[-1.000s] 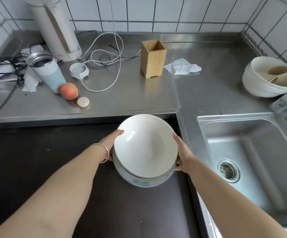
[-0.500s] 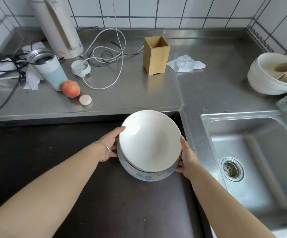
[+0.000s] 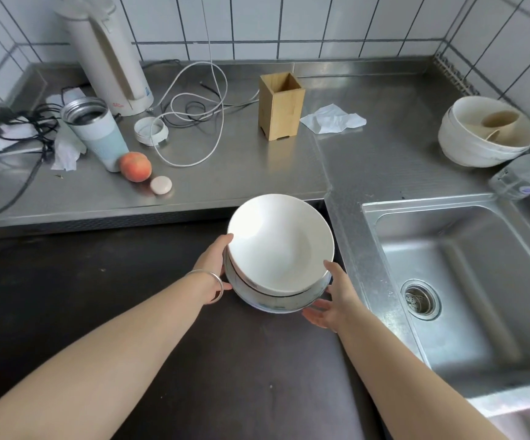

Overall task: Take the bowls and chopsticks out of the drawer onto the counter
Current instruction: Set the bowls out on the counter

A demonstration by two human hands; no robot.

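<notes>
A stack of white bowls (image 3: 279,246), the lower one with a blue pattern, is held in the air just in front of the steel counter (image 3: 241,173) edge. My left hand (image 3: 214,260) grips the stack's left side. My right hand (image 3: 333,295) holds its lower right side, fingers under the bottom bowl. The stack tilts slightly toward me. No chopsticks show, and the drawer is not visible as such; a dark surface (image 3: 130,312) lies below my arms.
On the counter stand a bamboo holder (image 3: 281,106), a crumpled tissue (image 3: 333,119), a peach (image 3: 135,166), a tumbler (image 3: 93,131), a kettle (image 3: 108,52) and white cables (image 3: 193,115). Stacked bowls (image 3: 485,134) and a plastic bottle (image 3: 523,176) sit far right above the sink (image 3: 466,281).
Both hands have carried the bowl stack up and forward toward the counter edge. My right hand has slid lower under the stack.
</notes>
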